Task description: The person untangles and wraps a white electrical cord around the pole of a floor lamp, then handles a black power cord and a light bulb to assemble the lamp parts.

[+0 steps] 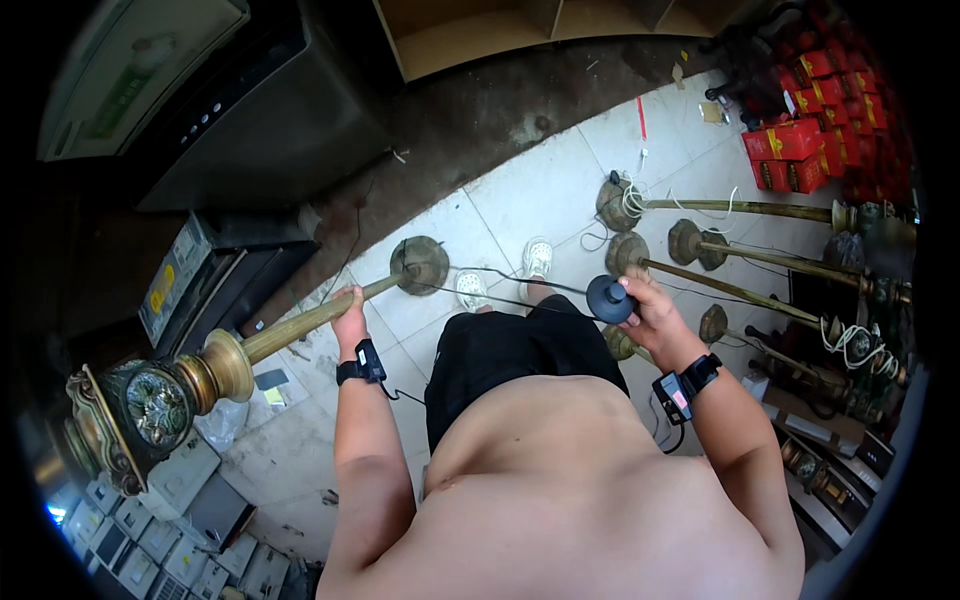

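Note:
My left hand (349,318) is closed round the pole of a brass-coloured floor lamp (270,335), whose round base (422,265) stands on the floor at the centre and whose ornate head reaches to the left. My right hand (645,312) grips a round black plastic piece (608,300), perhaps a switch, near my right thigh. A dark cord runs from that piece toward the lamp's base, passing in front of my legs.
Several similar lamps with coiled white cords (740,285) are at the right, near red boxes (790,145). A metal cabinet (260,130), an old computer case (180,270) and pale electronic units (160,540) are at the left. An open wooden shelf (470,25) is at the top.

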The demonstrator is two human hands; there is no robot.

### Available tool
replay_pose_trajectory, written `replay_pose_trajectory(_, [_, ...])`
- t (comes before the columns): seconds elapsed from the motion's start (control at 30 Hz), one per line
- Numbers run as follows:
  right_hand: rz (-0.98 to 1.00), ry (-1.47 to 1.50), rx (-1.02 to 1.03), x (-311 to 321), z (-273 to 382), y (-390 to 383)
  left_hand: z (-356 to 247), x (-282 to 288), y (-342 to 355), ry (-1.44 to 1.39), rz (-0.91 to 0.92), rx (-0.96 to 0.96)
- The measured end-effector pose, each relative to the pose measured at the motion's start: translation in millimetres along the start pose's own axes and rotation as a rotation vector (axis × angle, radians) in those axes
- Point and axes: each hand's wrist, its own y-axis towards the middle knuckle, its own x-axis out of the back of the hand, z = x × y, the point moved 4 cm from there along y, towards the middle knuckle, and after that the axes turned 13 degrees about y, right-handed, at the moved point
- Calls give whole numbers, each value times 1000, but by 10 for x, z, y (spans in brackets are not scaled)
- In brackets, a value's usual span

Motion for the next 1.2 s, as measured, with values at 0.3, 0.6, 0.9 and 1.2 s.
replay_pose_trajectory(0.3, [362, 21, -317, -378, 112, -107, 59, -26, 196, 133, -87, 86])
replay_pose_trajectory(0.6, [722, -403, -654, -701, 455, -262, -189, -406, -541, -63, 3, 570])
replay_pose_trajectory(0.9, [936, -745, -346, -740, 716, -289, -511, -1906, -1797, -570, 525, 680])
replay_pose_trajectory(1.2, [912, -1066, -161, -439, 903, -231, -509, -1815, -1997, -353, 173, 379])
